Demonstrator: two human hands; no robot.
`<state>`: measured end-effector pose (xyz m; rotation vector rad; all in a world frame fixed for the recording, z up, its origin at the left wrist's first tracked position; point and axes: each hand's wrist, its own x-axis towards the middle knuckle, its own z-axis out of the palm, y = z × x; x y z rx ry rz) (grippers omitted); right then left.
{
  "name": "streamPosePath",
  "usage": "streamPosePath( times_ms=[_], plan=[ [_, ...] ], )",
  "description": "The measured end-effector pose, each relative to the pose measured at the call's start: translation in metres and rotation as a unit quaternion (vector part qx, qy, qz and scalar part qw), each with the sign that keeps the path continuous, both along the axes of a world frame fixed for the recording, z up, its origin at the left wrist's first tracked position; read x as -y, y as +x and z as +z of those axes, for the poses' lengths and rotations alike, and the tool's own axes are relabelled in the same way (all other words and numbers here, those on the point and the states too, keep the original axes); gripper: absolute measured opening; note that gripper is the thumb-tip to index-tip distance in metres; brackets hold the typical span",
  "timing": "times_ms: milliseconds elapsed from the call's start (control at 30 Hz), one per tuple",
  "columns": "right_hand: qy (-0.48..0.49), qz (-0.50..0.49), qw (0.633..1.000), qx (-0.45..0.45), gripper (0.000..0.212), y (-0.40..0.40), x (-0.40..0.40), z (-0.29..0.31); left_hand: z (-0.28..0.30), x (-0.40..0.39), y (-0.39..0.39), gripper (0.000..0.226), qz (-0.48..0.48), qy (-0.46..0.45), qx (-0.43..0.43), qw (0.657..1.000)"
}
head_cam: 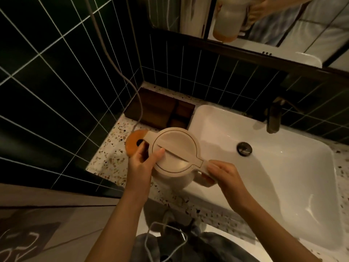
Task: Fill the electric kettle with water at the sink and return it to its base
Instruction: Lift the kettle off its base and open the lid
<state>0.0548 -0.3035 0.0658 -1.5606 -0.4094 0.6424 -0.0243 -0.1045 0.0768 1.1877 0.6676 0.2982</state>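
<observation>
A cream electric kettle (176, 146) with its lid closed is held above the counter's left part, just beside the sink's left rim. My right hand (224, 174) grips its handle. My left hand (141, 163) rests against the kettle's left side, thumb on the lid. The orange round base (134, 138) lies on the speckled counter (105, 159) behind my left hand, partly hidden by the kettle. The white sink (273, 167) sits to the right, with a dark faucet (273, 118) at its back and a metal drain (244, 148).
A grey cord (120, 72) runs down the green tiled wall to the base. A dark wooden box (160, 110) stands in the counter's back corner. A mirror (264, 19) hangs above the sink. A second cable (166, 237) hangs near my body.
</observation>
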Motion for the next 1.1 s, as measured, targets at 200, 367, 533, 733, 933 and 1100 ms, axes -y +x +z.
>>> streamPosePath(
  times_ms=[200,367,533,733,933,1100],
  plan=[
    [-0.003,-0.014,1.0,-0.004,0.053,-0.012,0.011,-0.011,-0.008,0.009,-0.007,0.034,0.0,0.001,-0.024,1.0],
    [-0.008,-0.022,1.0,-0.014,0.052,-0.015,0.017,-0.019,-0.012,0.014,-0.007,0.034,-0.002,0.0,-0.026,1.0],
    [-0.014,-0.01,1.0,-0.023,0.056,-0.016,0.022,-0.026,-0.015,0.016,-0.006,0.032,-0.003,-0.005,-0.036,0.999],
    [-0.017,0.009,0.999,-0.026,0.056,-0.018,0.027,-0.029,-0.017,0.018,-0.006,0.031,-0.009,0.013,-0.052,0.998],
    [-0.025,0.011,0.999,-0.024,0.053,-0.02,0.028,-0.028,-0.011,0.019,-0.005,0.028,-0.017,0.053,-0.067,0.996],
    [-0.026,0.032,0.999,-0.02,0.053,-0.018,0.031,-0.023,-0.003,0.022,-0.007,0.027,-0.025,0.111,-0.08,0.99]
  ],
)
